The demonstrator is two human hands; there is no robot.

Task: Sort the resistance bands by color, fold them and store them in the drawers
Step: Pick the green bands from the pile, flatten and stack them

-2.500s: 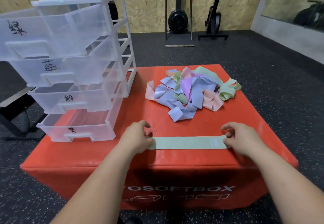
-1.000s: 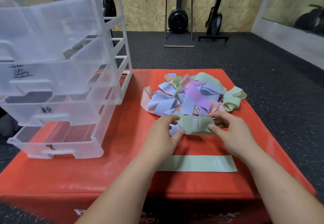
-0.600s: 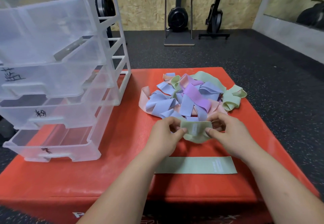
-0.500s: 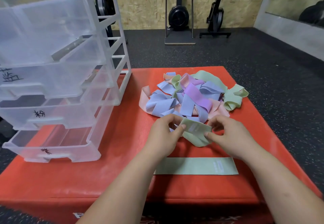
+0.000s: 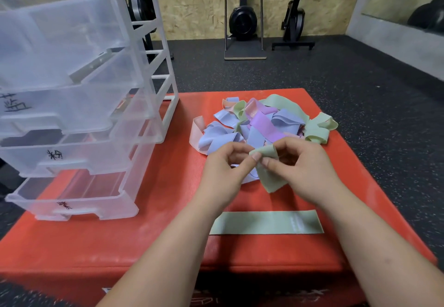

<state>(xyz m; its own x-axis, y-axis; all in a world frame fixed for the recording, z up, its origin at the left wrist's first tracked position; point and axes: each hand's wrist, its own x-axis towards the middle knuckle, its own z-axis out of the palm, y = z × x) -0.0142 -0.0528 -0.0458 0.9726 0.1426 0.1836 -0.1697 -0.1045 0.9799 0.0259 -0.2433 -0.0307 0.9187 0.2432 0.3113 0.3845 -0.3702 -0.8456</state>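
Left grip (image 5: pixel 223 169): thumb and forefinger pinch the top edge of a green band (image 5: pixel 270 181).
Right grip (image 5: pixel 305 172): pinches the same band right beside the left grip. The band hangs crumpled between the two, low over the surface (image 5: pixel 120 234).
Done: one flat band (image 5: pixel 266 222), also green, lies smoothed out just nearer than both grips, unfolded.
Left to do: the pile (image 5: pixel 259 124) just beyond the grips, mixed blue, purple, pink and green, looks unsorted.
Drawers (image 5: pixel 72 119): well left of the left grip, all pulled out, no band visible inside.
Stage: early, by my reading. Greens are being gathered; folding and storing are still ahead.
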